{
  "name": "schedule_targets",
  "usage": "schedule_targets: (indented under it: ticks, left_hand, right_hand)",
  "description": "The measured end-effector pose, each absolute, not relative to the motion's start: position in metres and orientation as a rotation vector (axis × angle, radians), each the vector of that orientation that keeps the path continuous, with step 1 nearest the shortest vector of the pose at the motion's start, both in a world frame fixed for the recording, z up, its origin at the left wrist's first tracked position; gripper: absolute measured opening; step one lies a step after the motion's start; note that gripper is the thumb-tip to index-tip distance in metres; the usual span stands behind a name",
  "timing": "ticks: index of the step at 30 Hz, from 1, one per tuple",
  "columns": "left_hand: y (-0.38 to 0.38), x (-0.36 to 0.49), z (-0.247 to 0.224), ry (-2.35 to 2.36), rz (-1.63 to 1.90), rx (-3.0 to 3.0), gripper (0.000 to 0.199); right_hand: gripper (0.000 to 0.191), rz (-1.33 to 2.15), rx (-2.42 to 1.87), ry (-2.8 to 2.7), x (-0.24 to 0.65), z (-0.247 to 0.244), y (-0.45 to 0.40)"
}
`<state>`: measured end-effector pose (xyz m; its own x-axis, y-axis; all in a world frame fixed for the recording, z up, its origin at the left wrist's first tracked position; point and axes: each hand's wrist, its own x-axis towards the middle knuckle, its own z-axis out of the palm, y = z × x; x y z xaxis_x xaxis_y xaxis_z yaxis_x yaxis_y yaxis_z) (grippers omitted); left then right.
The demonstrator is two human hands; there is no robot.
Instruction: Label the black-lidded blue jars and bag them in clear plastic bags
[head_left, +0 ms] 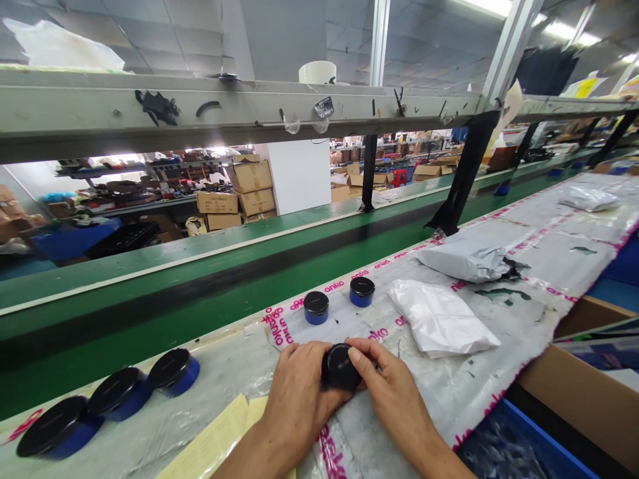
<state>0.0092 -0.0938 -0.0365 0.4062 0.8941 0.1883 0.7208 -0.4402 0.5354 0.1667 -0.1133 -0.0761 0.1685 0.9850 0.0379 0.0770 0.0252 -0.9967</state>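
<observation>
Gripping a round black plastic jar (341, 367) between the left hand (299, 399) and right hand (394, 392), both closed on it at bottom centre of the frame; it seems light, stiff and somewhat slippery, safest held around its smooth side wall

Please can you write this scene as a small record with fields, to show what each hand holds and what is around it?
Left hand: holds the black-lidded jar at its left side
Right hand: fingers on the same jar, from the right
Near the hands: two upright blue jars; yellow paper sheets
Further left: three tilted blue jars
Rest: white plastic bag; grey mailer; green conveyor belt; cardboard box
</observation>
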Motion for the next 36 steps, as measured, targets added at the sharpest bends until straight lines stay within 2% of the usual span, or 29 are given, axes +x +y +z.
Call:
schedule_targets:
  ticks: [7,11,16,18,21,22,26,30,34,36]
  left_hand:
    - [-0.094,0.006,-0.035,1.429,0.661,2.254,0.035]
    - [-0.092,0.006,-0.035,1.450,0.640,2.250,0.039]
    - [-0.090,0.004,-0.035,1.395,0.626,2.344,0.027]
    - [-0.089,0.002,-0.034,1.417,0.587,2.373,0.040]
    - [-0.089,-0.002,-0.030,1.495,0.539,2.380,0.072]
    - [-0.088,-0.003,-0.027,1.499,0.537,2.396,0.075]
    - [-0.089,-0.007,-0.016,1.472,0.591,2.494,0.053]
    - [-0.095,-0.018,-0.011,1.418,0.688,2.607,0.044]
    - [-0.106,-0.036,-0.015,1.385,0.765,2.740,0.040]
    - [-0.112,-0.042,-0.019,1.355,0.774,2.811,0.041]
  right_hand:
    - [0.034,0.969,-1.371,-1.187,0.164,-0.070,-0.111]
    - [0.046,1.107,-1.327,-1.139,0.173,-0.069,-0.114]
    - [0.057,0.803,-1.335,-1.566,0.177,-0.068,-0.123]
    - [0.054,0.700,-1.353,-1.634,0.177,-0.064,-0.119]
    - [0.048,0.575,-1.459,-1.595,0.179,-0.055,-0.101]
    - [0.049,0.534,-1.506,-1.570,0.180,-0.052,-0.092]
    - [0.052,0.470,-1.615,-1.537,0.187,-0.049,-0.062]
    - [0.055,0.454,-1.572,-1.487,0.199,-0.060,-0.067]
    - [0.028,0.276,-1.471,-1.502,0.224,-0.068,-0.098]
    - [0.024,0.148,-1.405,-1.605,0.235,-0.069,-0.110]
